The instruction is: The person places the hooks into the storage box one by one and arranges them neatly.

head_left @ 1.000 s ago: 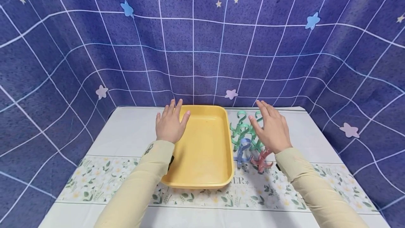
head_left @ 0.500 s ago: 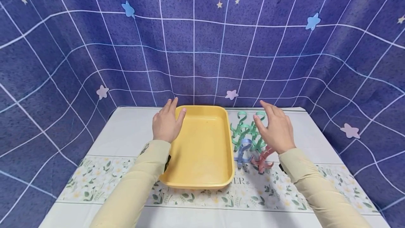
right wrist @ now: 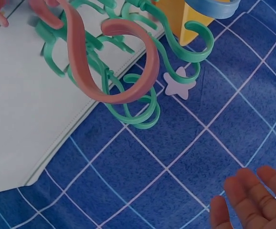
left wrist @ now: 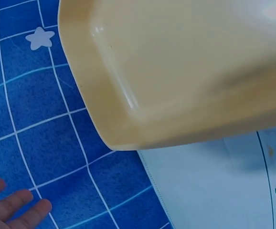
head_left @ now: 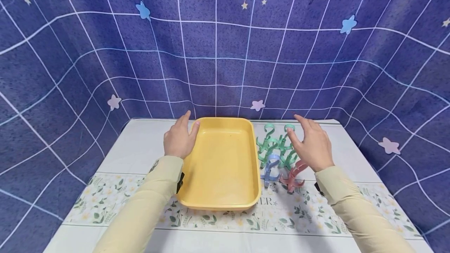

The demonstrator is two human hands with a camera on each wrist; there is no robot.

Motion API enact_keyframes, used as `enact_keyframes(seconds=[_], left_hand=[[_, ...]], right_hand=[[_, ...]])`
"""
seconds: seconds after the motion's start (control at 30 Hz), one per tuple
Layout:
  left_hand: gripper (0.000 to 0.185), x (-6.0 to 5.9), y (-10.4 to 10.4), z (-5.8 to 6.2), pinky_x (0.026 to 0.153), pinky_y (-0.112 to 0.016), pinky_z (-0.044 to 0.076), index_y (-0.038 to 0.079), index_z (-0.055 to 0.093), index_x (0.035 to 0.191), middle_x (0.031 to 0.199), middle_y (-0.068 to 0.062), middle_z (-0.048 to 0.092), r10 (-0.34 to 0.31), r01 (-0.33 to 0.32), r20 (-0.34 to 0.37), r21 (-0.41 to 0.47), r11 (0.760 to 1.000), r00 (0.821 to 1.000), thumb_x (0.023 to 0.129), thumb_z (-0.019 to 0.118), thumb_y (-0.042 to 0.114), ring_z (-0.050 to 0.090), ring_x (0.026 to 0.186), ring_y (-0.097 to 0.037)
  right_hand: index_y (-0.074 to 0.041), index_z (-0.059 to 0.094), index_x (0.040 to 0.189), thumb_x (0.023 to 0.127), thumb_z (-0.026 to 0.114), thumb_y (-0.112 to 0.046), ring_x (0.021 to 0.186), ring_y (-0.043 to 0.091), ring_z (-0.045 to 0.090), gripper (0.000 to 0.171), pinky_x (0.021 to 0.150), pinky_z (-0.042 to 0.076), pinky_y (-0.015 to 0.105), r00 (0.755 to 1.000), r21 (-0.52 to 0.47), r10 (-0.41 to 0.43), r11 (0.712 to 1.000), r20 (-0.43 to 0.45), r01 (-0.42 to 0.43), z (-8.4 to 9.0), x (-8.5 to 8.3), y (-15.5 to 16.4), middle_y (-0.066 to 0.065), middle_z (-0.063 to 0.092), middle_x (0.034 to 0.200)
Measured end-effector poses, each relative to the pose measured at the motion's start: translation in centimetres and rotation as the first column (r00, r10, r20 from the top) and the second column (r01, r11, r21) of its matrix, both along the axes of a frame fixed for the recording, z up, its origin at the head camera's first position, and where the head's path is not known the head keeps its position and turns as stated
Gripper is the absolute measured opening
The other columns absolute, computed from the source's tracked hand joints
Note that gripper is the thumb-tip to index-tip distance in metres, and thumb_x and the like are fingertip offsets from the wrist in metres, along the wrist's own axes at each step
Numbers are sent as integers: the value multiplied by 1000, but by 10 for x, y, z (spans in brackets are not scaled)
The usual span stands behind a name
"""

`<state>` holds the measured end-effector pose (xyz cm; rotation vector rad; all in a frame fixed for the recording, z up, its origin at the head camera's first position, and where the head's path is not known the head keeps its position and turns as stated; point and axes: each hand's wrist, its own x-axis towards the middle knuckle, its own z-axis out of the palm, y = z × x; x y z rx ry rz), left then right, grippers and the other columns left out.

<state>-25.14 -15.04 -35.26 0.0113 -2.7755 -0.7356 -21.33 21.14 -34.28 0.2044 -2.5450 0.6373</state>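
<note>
Head view: two open hands flank a yellow tray (head_left: 225,190) on the table (head_left: 140,143).
Near to far: pink hook clip (head_left: 292,175), blue one (head_left: 268,170), green ones (head_left: 272,143) at tray's 3 o'clock. Right hand (head_left: 313,143) hovers over them, fingers spread, gripping nothing; left hand (head_left: 179,139), fingers straight, at tray's 10 o'clock rim, seemingly steadying it.

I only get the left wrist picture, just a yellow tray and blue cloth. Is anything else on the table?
Observer: Yes, a heap of hook clips lies right of the yellow tray.
Operator: What colours?
Observer: Mostly green, plus a blue clip and a pink clip.
Operator: Is the other hand holding one?
Observer: No, the right hand is open above the heap.
</note>
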Motion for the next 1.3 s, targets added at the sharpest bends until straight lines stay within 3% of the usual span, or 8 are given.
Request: enact_keyframes(seconds=[0.13,0.33,0.53,0.77,1.0,1.3], left_hand=[[59,1,-5,1,106,-63,36,9,35,158,152,-21,47,29,-29,3,20,999,1000,109,40,42,49,134,-43],[57,1,-14,1,107,-64,36,9,36,158,153,-22,45,54,-56,62,26,998,997,109,36,39,45,138,-43],[56,1,-25,-6,109,-59,38,9,39,156,150,-23,48,76,-79,90,37,996,993,109,36,39,45,137,-44],[55,1,-31,-13,107,-59,40,9,43,154,148,-22,50,84,-91,92,71,993,992,109,36,40,48,134,-46],[55,4,-36,-18,105,-60,41,11,42,155,146,-20,54,87,-104,140,120,987,986,109,35,41,50,131,-48],[56,2,-38,-23,103,-61,42,11,42,155,147,-19,53,82,-105,203,102,989,976,110,30,42,51,129,-49]], right_hand=[[-5,52,145,103,59,-34,125,46,53,52,100,41,62,1000,-23,-10,1000,28,11,0,1,3,25,59,135],[-5,53,145,104,59,-34,115,42,59,50,87,47,61,998,-60,-16,998,54,20,0,4,9,22,62,130],[-6,56,142,103,58,-36,108,39,63,50,77,48,58,997,-71,-24,997,74,29,-2,7,12,20,64,128],[-8,57,141,104,57,-39,101,37,65,49,73,48,56,996,-79,-24,996,83,31,-6,10,15,18,66,125],[-6,62,136,103,58,-40,99,38,67,47,74,49,56,994,-88,-10,996,105,19,-7,13,18,20,68,120],[-5,68,128,103,61,-37,94,37,70,41,73,51,54,995,-97,-13,995,101,23,-11,15,23,18,72,110]])
